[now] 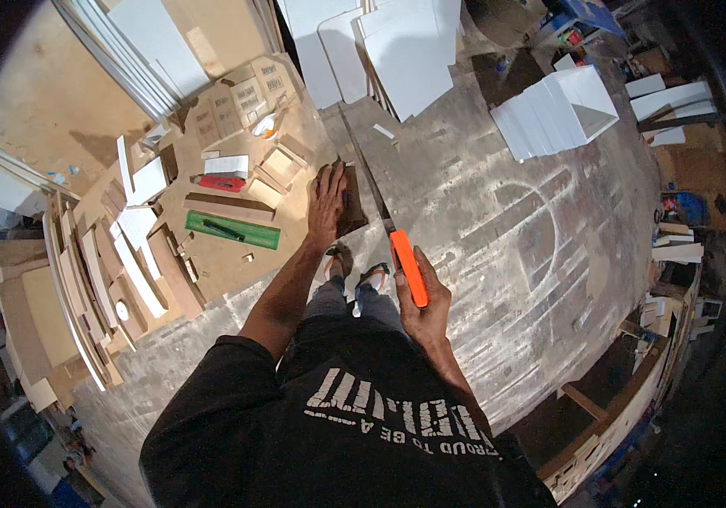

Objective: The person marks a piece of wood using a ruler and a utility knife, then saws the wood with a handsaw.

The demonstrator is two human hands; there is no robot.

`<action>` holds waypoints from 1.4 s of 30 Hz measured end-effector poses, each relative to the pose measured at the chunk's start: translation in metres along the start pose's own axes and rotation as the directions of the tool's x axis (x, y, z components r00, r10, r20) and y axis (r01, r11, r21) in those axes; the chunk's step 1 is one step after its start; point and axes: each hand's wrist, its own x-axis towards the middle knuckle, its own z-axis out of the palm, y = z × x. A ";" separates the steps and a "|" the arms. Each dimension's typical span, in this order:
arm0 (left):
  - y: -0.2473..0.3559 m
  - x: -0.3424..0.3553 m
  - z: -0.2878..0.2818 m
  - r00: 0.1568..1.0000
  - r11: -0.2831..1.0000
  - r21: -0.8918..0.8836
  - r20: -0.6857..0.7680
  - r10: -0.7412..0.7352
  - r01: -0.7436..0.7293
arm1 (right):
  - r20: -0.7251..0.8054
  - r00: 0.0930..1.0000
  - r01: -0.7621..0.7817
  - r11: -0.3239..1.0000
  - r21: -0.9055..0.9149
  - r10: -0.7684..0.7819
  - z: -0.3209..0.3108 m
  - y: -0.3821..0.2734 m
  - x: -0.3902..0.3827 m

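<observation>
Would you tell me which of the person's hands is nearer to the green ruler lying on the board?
Left. The left hand presses on a dark wood piece just right of the green ruler; the right hand grips the orange-handled saw farther right.

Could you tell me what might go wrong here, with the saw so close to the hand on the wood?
1. The left hand presses flat on the dark wood piece, right beside the blade of the saw; a slip could catch the fingers.
2. The right hand grips the orange handle above the feet, which seem to be in open sandals, so a dropped saw or offcut could hurt them.
3. Only that hand seems to steady the wood, so it may shift.
</observation>
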 end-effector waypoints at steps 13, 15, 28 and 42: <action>-0.003 0.001 0.007 0.985 0.980 0.197 0.173 -0.021 -0.013 | -0.074 0.997 0.004 1.000 0.026 -0.002 0.027 0.012 -0.023; -0.002 0.004 0.006 0.996 0.993 0.117 0.089 -0.023 0.012 | -0.086 0.995 0.042 0.999 0.013 -0.041 0.027 0.020 -0.023; 0.015 0.004 -0.008 0.995 0.993 0.091 0.053 -0.080 0.075 | 0.019 0.992 -0.126 0.977 0.173 0.124 0.029 0.032 -0.039; 0.023 0.005 -0.009 0.993 0.993 0.062 0.047 -0.107 0.104 | -0.019 0.996 -0.082 0.992 0.094 0.084 0.025 0.042 -0.053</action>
